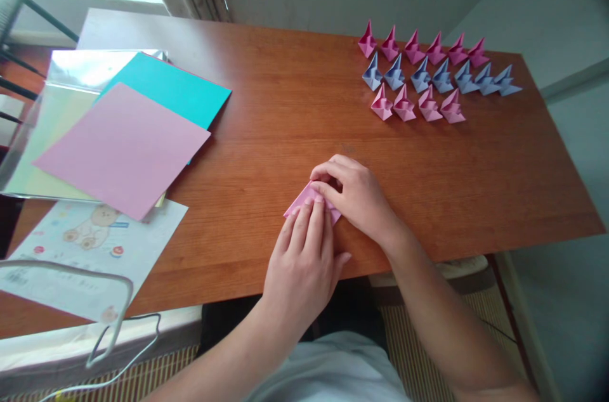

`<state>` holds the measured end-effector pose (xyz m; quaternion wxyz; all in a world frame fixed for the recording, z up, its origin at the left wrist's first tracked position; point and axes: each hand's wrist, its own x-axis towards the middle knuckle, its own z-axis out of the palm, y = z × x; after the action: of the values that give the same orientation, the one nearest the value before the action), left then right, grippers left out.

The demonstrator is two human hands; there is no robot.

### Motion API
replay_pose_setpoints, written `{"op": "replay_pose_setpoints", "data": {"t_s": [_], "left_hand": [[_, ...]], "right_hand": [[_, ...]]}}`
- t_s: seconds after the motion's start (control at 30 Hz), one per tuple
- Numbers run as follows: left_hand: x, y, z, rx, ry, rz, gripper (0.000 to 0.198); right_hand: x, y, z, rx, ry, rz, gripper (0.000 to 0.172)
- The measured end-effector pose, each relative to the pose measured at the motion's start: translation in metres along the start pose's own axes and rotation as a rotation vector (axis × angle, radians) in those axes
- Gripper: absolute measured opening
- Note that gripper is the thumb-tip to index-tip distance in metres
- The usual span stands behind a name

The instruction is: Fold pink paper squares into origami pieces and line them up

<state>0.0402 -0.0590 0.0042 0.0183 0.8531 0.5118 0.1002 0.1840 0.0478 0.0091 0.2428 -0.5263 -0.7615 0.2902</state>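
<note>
A small folded piece of pink paper lies on the wooden table close to its front edge. My left hand rests flat on it, fingers stretched forward and thumb apart, covering much of the paper. At the paper's upper right corner, my right hand has its thumb and index finger pinched together on the edge. The fingers hide most of the folds.
Folded paper figures stand in three rows at the back right: dark pink, blue and light pink. Pink sheet, turquoise sheet, plastic sleeve and bear-printed sheet lie left. White cable hangs at lower left.
</note>
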Motion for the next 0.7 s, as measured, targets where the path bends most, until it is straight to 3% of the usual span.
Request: {"op": "replay_pose_setpoints", "data": {"t_s": [0.13, 0.23, 0.47, 0.7], "left_hand": [[0.001, -0.002, 0.0, -0.007, -0.001, 0.016, 0.062], [0.002, -0.002, -0.001, -0.022, -0.013, 0.009, 0.067], [0.007, 0.009, -0.005, -0.044, -0.056, -0.06, 0.076], [0.013, 0.015, -0.007, -0.019, -0.062, -0.075, 0.075]], "right_hand": [[-0.008, 0.007, -0.006, 0.125, 0.125, -0.019, 0.012], [-0.021, 0.01, -0.01, 0.087, 0.244, 0.023, 0.016], [-0.05, 0.01, -0.01, 0.036, 0.281, 0.04, 0.017], [-0.052, 0.012, -0.008, 0.02, 0.292, 0.042, 0.017]]}}
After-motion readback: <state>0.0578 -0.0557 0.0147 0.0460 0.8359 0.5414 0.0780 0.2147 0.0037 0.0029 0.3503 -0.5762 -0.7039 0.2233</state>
